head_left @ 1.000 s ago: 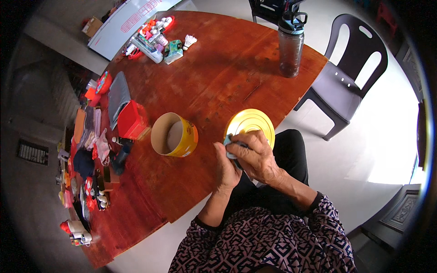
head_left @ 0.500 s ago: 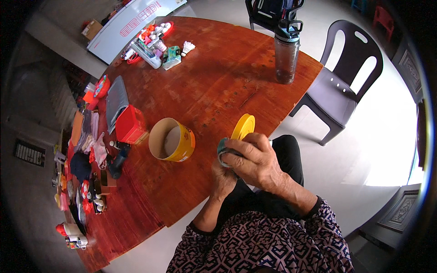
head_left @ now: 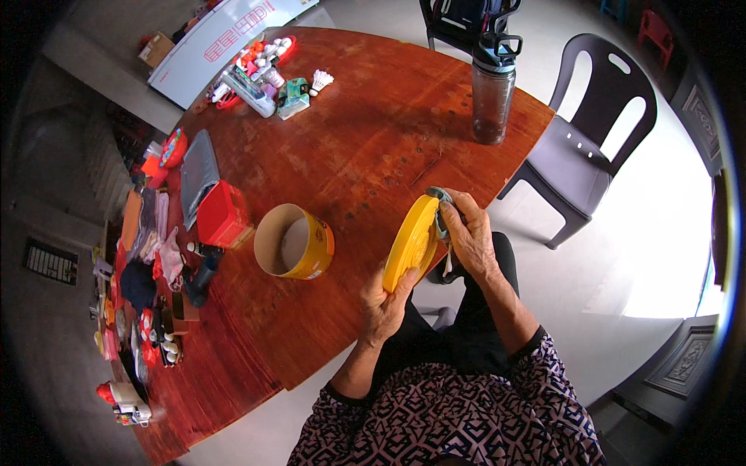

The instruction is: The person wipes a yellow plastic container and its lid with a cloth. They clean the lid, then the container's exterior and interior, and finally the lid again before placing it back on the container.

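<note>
A round yellow lid point(head_left: 412, 239) is tilted up on its edge above the table's near edge. My left hand point(head_left: 386, 305) grips its lower rim, thumb on the near face. My right hand point(head_left: 471, 235) is closed on a grey-green cloth point(head_left: 443, 210), pressed against the lid's upper right rim; part of the cloth hangs below the fingers. To the left, an open yellow cardboard tub point(head_left: 311, 247) stands upright on the table, its pale inside showing. No hand touches the tub.
The brown wooden table point(head_left: 365, 124) carries a clear bottle with a dark lid point(head_left: 491, 97), a red box point(head_left: 223, 213), a shuttlecock point(head_left: 321, 81) and a grey folder point(head_left: 200, 175). Cloths and small goods crowd the left side. A dark plastic chair point(head_left: 579, 144) stands at right.
The lid has come up into full view, turned more on edge in my left hand. My right hand has moved right and up with the cloth, from before the lid to its rim.
</note>
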`<state>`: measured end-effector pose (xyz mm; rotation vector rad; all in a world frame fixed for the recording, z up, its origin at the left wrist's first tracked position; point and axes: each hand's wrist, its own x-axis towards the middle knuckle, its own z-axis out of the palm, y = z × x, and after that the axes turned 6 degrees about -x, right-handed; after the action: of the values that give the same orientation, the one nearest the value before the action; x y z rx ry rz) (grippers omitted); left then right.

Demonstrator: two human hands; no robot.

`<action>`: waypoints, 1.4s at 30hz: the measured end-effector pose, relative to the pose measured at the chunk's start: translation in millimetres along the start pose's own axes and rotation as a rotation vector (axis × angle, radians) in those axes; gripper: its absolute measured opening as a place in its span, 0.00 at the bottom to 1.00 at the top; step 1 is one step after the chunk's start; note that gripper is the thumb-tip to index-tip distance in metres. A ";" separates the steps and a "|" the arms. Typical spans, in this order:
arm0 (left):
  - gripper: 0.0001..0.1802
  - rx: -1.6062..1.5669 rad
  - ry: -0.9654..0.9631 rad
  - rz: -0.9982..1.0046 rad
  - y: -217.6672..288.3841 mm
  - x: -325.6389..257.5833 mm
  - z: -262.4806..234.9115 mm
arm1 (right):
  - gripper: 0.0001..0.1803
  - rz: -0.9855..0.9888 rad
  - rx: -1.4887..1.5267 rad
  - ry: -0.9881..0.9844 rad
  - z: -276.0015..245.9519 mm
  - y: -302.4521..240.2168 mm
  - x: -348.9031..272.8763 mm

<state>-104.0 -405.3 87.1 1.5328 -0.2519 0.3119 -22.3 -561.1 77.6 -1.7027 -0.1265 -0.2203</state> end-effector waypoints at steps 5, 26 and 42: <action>0.14 -0.001 -0.021 -0.117 1.2 2.4 -1.0 | 0.21 -0.548 -0.380 0.156 11.0 -31.4 -6.6; 0.26 -0.720 0.297 -0.223 -14.8 15.6 -11.3 | 0.22 -0.180 -0.643 -0.063 21.9 8.4 -61.3; 0.41 -0.962 0.186 -0.519 -6.0 9.0 -6.7 | 0.25 -0.744 -0.528 -0.116 40.2 -42.5 -21.9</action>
<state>-93.7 -398.3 84.5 0.5687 0.1453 -0.0905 -49.6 -514.2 108.6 -2.1281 -0.8556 -0.7576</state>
